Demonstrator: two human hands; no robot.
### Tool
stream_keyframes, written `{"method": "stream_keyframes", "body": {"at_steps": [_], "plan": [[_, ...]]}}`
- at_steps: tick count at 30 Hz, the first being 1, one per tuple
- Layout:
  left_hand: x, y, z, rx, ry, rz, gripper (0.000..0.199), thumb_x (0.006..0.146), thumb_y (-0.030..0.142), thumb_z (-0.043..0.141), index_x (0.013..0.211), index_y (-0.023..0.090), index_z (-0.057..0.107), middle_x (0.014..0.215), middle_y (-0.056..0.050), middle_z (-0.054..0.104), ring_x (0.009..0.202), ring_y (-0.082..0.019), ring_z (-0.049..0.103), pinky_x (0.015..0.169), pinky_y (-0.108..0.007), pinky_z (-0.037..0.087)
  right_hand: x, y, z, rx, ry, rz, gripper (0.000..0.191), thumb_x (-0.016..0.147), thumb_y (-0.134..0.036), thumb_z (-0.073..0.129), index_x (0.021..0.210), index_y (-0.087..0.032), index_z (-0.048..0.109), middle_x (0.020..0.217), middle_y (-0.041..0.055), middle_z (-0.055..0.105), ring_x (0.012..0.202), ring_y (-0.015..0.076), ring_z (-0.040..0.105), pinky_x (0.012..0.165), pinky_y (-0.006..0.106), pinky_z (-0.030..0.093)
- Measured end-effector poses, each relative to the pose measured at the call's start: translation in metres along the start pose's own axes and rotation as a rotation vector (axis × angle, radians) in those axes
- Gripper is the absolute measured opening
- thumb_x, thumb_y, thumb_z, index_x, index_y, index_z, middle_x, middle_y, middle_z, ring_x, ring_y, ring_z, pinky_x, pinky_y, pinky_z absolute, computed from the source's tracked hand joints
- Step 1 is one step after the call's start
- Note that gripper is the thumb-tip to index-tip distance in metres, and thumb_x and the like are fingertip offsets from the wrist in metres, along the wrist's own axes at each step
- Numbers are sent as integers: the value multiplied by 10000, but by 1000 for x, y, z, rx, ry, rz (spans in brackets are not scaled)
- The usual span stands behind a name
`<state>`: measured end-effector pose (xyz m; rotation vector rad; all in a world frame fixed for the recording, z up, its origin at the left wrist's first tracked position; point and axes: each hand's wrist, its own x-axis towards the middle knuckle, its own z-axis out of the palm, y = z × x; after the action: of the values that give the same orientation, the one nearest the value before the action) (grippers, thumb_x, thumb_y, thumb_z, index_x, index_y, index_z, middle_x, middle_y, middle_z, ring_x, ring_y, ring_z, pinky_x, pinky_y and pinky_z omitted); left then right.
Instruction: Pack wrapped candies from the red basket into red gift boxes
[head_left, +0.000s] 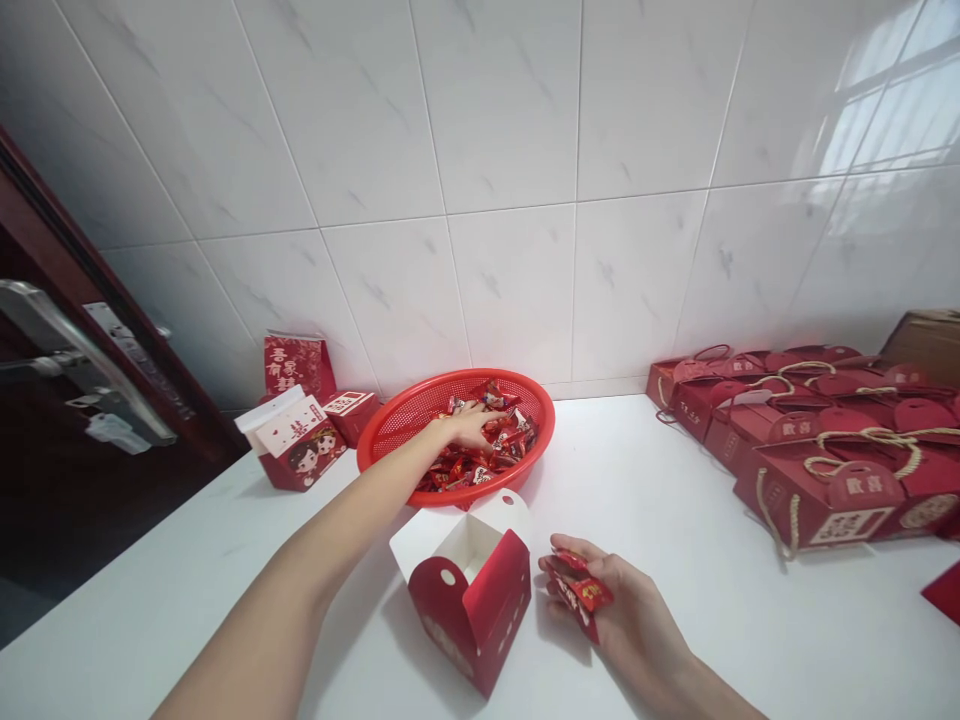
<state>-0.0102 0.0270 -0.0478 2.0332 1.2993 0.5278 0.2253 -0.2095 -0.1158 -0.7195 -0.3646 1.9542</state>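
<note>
A red plastic basket (551, 425) holds a heap of red-wrapped candies (517, 440). My left hand (472, 427) reaches into it, fingers spread over the candies. In front of the basket stands a red box (499, 605) with its flaps up and a white inside; the part of the inside that shows holds nothing. Right of this box, my right hand (600, 590) is curled around several red-wrapped candies (581, 585), low over the white table.
Many closed red boxes with rope handles (810, 430) stand at the right. Smaller red boxes (300, 440) are left of the basket. A tiled wall (510, 290) rises behind the white table (615, 470). At far left is a door with a metal handle (75, 360).
</note>
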Motion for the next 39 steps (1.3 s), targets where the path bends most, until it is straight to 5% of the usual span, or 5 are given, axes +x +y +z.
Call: {"method": "stream_keyframes", "body": {"at_steps": [12,22,39], "plan": [[12,-18,9,97,79,-46,182,723,387,688,740,222,614,731,-16,652,846,-223,523,728,-269,371,0,0,0,-46,13,-6,370,680,-272,701,1017,-121,712,998,149,739,929,286,680,885,407,488],[2,-23,-22,-9,49,-149,184,598,320,733,625,219,581,602,19,586,660,-191,519,594,-285,350,0,0,-3,-60,8,-15,355,718,-300,700,1032,-132,709,1014,139,736,938,282,680,897,407,488],[-9,14,-26,-51,-128,-115,107,526,261,606,456,195,558,522,17,527,556,-147,448,526,-275,344,-3,-5,8,-40,52,-41,327,730,-344,732,979,-132,729,1010,146,732,906,271,672,805,394,518]]}}
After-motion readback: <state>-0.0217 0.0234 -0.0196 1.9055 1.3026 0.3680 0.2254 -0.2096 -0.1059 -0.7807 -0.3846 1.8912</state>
